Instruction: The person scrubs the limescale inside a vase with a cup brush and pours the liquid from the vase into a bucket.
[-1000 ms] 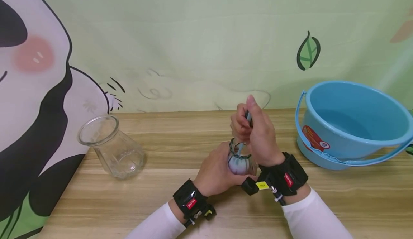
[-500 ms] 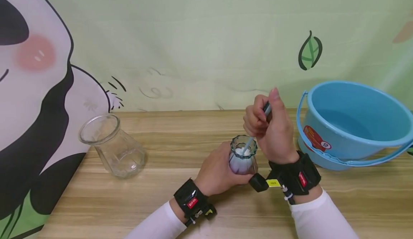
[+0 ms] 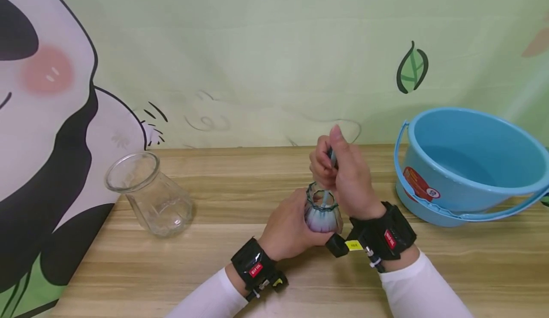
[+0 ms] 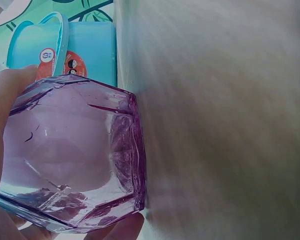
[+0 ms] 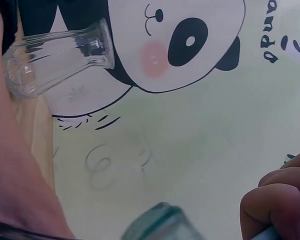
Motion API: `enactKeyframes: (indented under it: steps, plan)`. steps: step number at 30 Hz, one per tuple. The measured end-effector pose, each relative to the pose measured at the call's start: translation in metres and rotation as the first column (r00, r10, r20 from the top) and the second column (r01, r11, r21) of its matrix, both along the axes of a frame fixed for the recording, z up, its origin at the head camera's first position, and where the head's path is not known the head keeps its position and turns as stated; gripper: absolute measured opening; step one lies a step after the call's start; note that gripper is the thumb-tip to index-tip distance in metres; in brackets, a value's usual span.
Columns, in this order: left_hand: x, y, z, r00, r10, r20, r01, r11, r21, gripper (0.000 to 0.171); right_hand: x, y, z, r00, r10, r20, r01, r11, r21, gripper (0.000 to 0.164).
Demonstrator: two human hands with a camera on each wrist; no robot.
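Near the middle of the table in the head view stands a small tinted glass vase [image 3: 322,221] with a scalloped rim, bluish at the top and purple lower down. My left hand [image 3: 286,226] holds its side, fingers and thumb round the glass. My right hand [image 3: 349,177], thumb up, grips the light blue handle of what looks like a bottle brush [image 3: 326,199]. The handle runs down through the vase's mouth. Through the purple glass [image 4: 127,150] in the left wrist view, a pale rounded mass, probably the brush's sponge head, fills much of the inside.
A clear glass jar [image 3: 160,208] stands at the left of the wooden table [image 3: 223,184]. To the right is a light blue bucket [image 3: 442,213] with its handle lowered at the front. Behind the table hangs a pale green printed cloth [image 3: 257,60] with a panda.
My right hand swung right, tilting the brush handle, then came back left over the vase's mouth. The left hand and the vase stay almost in place.
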State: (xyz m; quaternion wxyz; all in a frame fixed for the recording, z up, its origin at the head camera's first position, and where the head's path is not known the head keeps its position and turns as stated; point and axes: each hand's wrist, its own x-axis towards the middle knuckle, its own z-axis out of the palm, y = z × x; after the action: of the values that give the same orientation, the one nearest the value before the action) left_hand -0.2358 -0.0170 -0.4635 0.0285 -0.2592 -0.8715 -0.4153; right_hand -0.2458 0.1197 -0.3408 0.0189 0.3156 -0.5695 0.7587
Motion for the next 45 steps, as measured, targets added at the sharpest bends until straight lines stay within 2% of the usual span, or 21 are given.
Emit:
enactKeyframes:
  steps: [4, 15, 24, 31, 37, 41, 45]
  plan:
    - [0.000, 0.000, 0.001, 1.000, -0.008, 0.000, 0.008, 1.000, 0.018, 0.070, -0.001, -0.004, -0.004, 1.000, -0.014, -0.018, 0.015, 0.999, 0.041, 0.050]
    - [0.000, 0.001, 0.002, 1.000, -0.011, -0.013, 0.011, 1.000, -0.005, 0.065, -0.002, -0.009, -0.011, 0.998, -0.056, -0.026, 0.058, 0.997, 0.056, 0.051]
    - [0.001, 0.001, 0.003, 0.999, -0.028, -0.026, 0.028, 1.000, 0.000, 0.069, -0.002, -0.011, -0.013, 0.999, -0.037, 0.008, 0.037, 0.998, 0.046, 0.052]
    - [0.001, 0.000, 0.002, 0.999, -0.002, -0.036, 0.001, 1.000, -0.021, 0.066, -0.002, -0.010, -0.011, 0.999, -0.047, 0.025, 0.048, 0.998, -0.035, 0.039]
    - [0.001, -0.001, 0.001, 1.000, 0.010, -0.021, -0.010, 1.000, -0.015, 0.071, 0.000, -0.005, -0.005, 0.993, -0.098, -0.066, 0.094, 0.993, -0.065, 0.034]
    - [0.001, -0.001, 0.001, 1.000, 0.002, -0.016, -0.002, 1.000, -0.001, 0.072, 0.003, -0.004, 0.000, 0.985, -0.107, -0.135, 0.092, 0.990, -0.111, 0.033]
    - [0.001, 0.000, 0.002, 1.000, -0.005, -0.001, 0.005, 1.000, 0.021, 0.070, 0.005, -0.004, 0.001, 0.978, -0.101, -0.185, 0.087, 0.993, -0.082, 0.034]
